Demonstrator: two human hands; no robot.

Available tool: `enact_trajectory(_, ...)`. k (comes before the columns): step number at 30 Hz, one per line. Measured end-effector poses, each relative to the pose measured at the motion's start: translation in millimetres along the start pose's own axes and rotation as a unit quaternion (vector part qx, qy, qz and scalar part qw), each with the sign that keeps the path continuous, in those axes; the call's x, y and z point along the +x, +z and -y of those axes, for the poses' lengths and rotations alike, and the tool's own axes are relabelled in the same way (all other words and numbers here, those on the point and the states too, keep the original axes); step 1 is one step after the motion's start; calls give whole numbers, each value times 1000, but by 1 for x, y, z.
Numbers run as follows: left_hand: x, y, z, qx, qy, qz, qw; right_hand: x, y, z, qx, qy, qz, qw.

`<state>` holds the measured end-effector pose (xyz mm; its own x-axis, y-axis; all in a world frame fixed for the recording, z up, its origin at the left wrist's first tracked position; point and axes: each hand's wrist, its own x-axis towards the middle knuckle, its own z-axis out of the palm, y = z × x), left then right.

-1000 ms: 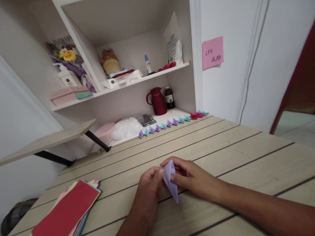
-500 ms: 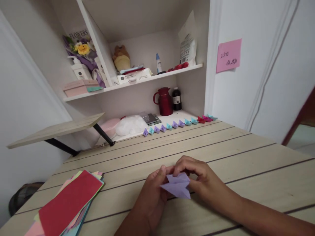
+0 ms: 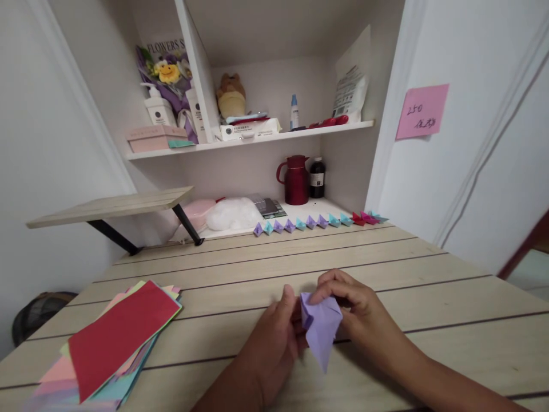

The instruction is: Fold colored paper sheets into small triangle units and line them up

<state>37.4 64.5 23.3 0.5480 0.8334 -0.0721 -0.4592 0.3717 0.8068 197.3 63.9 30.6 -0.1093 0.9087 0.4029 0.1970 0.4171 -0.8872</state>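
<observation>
A piece of folded purple paper (image 3: 322, 326) hangs over the table with its long point downward. My right hand (image 3: 354, 306) pinches it near its upper edge, fingers bent and closed. Beside its left edge is my left hand (image 3: 274, 329), thumb raised clear of the paper and palm turned toward it. The left fingertips reach partly behind the paper, so whether they touch it cannot be seen. Along the table's far edge runs a row of small folded paper boats (image 3: 311, 222) in purple, turquoise, red and pink.
A stack of coloured paper sheets (image 3: 124, 337), red on top, lies at the left. Behind the table, a shelf unit (image 3: 266, 135) holds a red jug (image 3: 296, 180), a dark bottle (image 3: 317, 178) and a white fluffy thing (image 3: 235, 214). A raised wooden stand (image 3: 115, 205) is at the far left.
The purple paper has turned from lying sideways to pointing downward, in my right hand. My left thumb has come away from it. The camera view has shifted slightly.
</observation>
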Motion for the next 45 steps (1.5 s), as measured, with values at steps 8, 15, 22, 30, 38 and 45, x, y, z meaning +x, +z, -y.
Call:
enact_trajectory(8,1,-4,-2,-12,-4,-7,1000,6,2,-5,117,155,16,981)
enact_trajectory(15,-1,-3,-1,-7,20,-26,999,3,-1,-1,-21,1,65,998)
enact_trajectory(22,0,2,-1,2,14,-57,998,2,1,-2,-16,41,65,997)
enact_trajectory(30,2,-1,1,4,42,-134,990,1,-1,-1,-7,9,128,992)
enact_trajectory(38,3,-7,1,-7,12,-98,995,3,1,-5,20,25,141,989)
enact_trajectory(45,8,-11,3,83,87,-148,982,10,0,-15,96,128,22,987)
